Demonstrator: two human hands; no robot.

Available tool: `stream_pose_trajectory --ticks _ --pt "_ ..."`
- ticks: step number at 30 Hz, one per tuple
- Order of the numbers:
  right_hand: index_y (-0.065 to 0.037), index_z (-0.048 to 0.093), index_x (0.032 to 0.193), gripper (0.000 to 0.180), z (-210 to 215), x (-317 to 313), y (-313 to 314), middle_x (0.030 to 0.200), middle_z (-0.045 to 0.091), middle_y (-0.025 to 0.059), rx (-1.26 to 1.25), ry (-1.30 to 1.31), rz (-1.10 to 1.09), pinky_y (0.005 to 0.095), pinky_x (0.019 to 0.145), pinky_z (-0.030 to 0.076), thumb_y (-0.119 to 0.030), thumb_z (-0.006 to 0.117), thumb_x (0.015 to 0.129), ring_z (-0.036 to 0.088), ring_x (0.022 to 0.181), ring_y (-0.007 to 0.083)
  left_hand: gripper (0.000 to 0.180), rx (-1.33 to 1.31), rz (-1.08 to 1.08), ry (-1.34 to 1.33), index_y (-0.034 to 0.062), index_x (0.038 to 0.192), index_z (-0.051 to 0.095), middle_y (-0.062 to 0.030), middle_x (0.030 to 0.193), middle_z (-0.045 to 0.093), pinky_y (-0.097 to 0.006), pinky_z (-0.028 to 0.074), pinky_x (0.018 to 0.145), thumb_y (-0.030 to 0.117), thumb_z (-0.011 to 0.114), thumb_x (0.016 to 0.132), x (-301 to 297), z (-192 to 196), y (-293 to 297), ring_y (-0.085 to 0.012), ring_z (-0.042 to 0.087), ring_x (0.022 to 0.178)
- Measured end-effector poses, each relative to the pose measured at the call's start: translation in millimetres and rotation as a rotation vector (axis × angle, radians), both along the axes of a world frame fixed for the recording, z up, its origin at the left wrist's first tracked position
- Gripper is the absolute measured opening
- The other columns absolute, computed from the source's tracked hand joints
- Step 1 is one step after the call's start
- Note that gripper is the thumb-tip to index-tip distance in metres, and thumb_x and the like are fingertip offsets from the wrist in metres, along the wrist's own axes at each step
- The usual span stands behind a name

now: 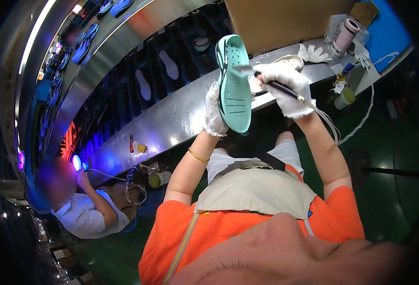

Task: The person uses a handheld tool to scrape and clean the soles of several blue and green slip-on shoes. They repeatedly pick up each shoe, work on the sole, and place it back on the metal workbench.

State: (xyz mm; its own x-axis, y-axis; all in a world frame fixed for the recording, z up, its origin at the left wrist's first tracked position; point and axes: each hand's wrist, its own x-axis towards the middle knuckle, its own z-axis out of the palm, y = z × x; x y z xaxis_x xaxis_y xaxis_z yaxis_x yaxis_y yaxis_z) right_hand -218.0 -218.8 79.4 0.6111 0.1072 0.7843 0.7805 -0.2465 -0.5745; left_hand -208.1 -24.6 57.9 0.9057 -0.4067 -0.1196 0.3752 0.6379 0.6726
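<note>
A mint-green shoe sole (237, 95) stands tilted upright over the metal bench edge, its hollow inner side with small round holes and slots facing me. My left hand (214, 113), in a white knit glove, is closed around its left edge near the lower half. In my gloved right hand (288, 85) is a black-handled brush (281, 88), with thin pale tubes (330, 124) running from its rear end. The brush's tip overlaps the sole's upper right side; whether it touches is blurred. A whitish sole (289, 61) lies partly hidden behind my right hand.
Pale insoles (168, 65) lie on the dark conveyor beyond the metal ledge (171, 111). A cardboard box (285, 23), a pink bottle (346, 33) and spare white gloves (314, 54) are at the back right. At left, a co-worker (93, 209) sits along the same line.
</note>
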Motion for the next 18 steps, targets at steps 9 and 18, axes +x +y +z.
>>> stream_pose_trajectory --ticks 9,18 --pt "-0.004 0.064 0.084 0.014 30 -16 -17 0.084 0.066 0.0099 -0.281 -0.141 0.025 0.0331 0.075 0.051 -0.001 0.064 0.070 0.064 0.079 0.0277 0.069 0.120 0.021 -0.259 0.0026 0.128 0.047 -0.0180 0.112 0.060 -0.041 0.050 0.087 0.058 0.033 0.089 31 38 23 -0.0318 0.062 0.096" --pt "-0.003 0.065 0.080 0.019 36 -37 -26 0.081 0.066 0.0082 0.060 0.015 -0.105 0.0275 0.072 0.051 0.010 0.071 0.068 0.065 0.076 0.0184 0.075 -0.192 -0.107 -0.505 -0.0019 0.133 0.037 -0.0255 0.121 0.052 -0.048 0.048 0.089 0.058 0.020 0.091 148 196 28 -0.0397 0.056 0.105"
